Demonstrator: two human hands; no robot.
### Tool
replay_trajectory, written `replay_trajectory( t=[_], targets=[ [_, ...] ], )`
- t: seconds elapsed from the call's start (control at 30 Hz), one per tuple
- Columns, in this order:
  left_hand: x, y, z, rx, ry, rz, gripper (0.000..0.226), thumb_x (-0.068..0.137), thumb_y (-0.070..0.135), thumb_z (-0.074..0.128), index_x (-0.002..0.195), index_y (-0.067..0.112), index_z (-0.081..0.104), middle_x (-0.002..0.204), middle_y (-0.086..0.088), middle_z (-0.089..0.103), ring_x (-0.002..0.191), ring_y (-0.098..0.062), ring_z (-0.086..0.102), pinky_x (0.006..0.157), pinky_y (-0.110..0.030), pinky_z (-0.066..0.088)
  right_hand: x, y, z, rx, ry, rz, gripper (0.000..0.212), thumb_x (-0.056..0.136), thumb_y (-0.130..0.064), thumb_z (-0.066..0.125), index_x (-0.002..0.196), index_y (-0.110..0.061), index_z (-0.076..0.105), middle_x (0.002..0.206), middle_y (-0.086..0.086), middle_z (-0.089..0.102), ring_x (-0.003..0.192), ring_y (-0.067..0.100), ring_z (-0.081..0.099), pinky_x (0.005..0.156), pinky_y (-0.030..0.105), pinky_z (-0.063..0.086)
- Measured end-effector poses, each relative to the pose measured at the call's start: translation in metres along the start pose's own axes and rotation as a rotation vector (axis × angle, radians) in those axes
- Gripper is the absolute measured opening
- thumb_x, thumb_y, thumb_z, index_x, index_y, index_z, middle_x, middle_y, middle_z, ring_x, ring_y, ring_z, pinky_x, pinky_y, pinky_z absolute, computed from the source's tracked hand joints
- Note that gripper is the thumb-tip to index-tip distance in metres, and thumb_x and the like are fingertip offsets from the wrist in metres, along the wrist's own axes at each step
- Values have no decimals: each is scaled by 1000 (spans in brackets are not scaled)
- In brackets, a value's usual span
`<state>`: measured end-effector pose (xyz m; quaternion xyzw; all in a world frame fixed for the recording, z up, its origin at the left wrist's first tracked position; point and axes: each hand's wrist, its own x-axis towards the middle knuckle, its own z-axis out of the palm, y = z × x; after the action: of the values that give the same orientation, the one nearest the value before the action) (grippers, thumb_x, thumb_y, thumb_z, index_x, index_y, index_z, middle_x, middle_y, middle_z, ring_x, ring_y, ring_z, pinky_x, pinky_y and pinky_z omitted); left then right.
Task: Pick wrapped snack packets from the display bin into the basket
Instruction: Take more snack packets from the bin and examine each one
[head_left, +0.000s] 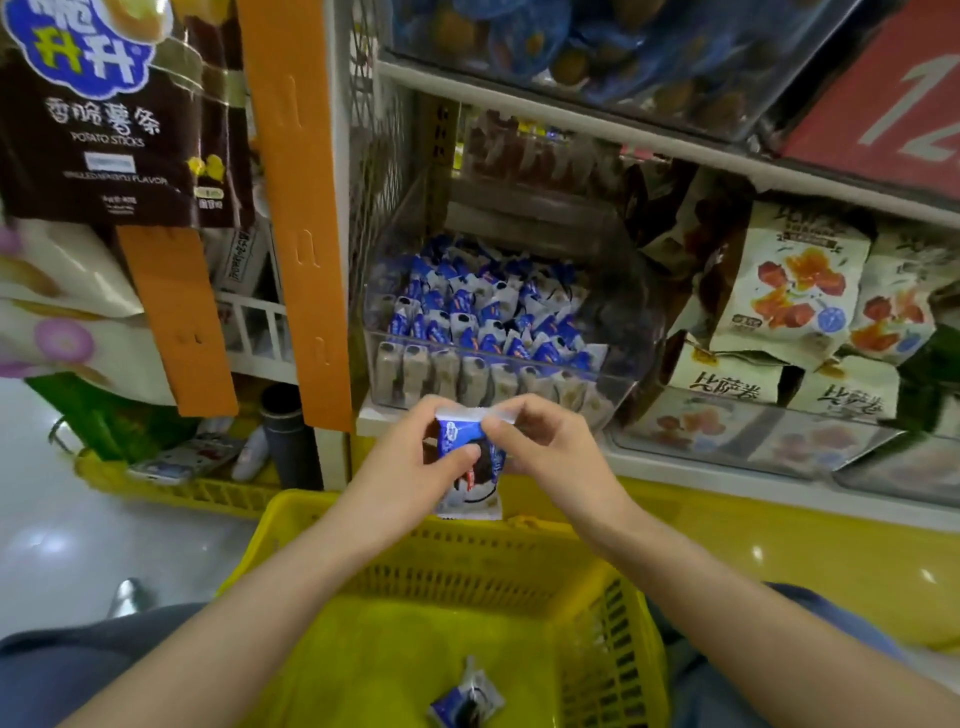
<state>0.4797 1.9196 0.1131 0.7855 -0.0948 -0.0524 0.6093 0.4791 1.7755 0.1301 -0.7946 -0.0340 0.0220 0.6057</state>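
Nearest the lens, a yellow slatted plastic basket (613, 623) holds one blue-and-white wrapped snack packet (465, 701) on its floor. Up left, a brown hanging bag (104, 156) reads "POTATO STICKS"; the print on the packets is too blurred to read. Above the basket's far rim, the left hand (410, 462) and right hand (545, 452) both pinch a second blue-and-white packet (470, 467), fingers curled round its upper part. Behind them, a clear plastic display bin (631, 322) is full of matching packets.
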Motion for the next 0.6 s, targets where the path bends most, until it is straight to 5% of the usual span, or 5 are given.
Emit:
replay_trajectory(
  t=[0.13, 0.27, 0.33, 0.47, 0.6],
  targets=[
    [-1, -6, 8, -151, 124, -68, 15, 94, 22, 51, 88, 11, 58, 83, -10, 66, 75, -9, 62, 64, -20, 48, 2, 6, 6, 68, -27, 89, 12, 88, -11, 60, 77, -14, 61, 73, 2, 62, 65, 6, 58, 58, 18, 49],
    [4, -11, 17, -200, 222, -122, 19, 94, 15, 51, 88, -3, 56, 82, -22, 61, 77, -22, 57, 70, -36, 46, 2, 8, 8, 132, -63, 187, 5, 87, -9, 61, 82, -11, 62, 80, 9, 63, 65, 8, 59, 58, 14, 49],
    [4, -14, 19, -190, 241, -140, 18, 93, 14, 51, 81, 1, 53, 71, -12, 55, 69, -16, 51, 62, -29, 43, 3, 9, 7, 119, -70, 199, 4, 86, -9, 63, 82, -10, 63, 80, 10, 63, 63, 5, 59, 58, 14, 49],
    [4, -19, 20, -204, 229, -191, 17, 94, 17, 50, 82, 7, 57, 70, -2, 61, 65, -8, 59, 54, -16, 46, 0, 13, 6, -262, 0, -79, 10, 84, -16, 66, 76, -18, 62, 69, -8, 60, 61, -1, 53, 61, 15, 44],
    [0, -19, 17, -275, 193, -248, 22, 93, 18, 52, 72, 18, 58, 65, 1, 63, 60, -3, 64, 48, -14, 47, -9, 17, 4, -780, 31, -469, 8, 87, -24, 62, 90, -17, 65, 85, -7, 61, 76, 9, 58, 64, 31, 51]
  ],
)
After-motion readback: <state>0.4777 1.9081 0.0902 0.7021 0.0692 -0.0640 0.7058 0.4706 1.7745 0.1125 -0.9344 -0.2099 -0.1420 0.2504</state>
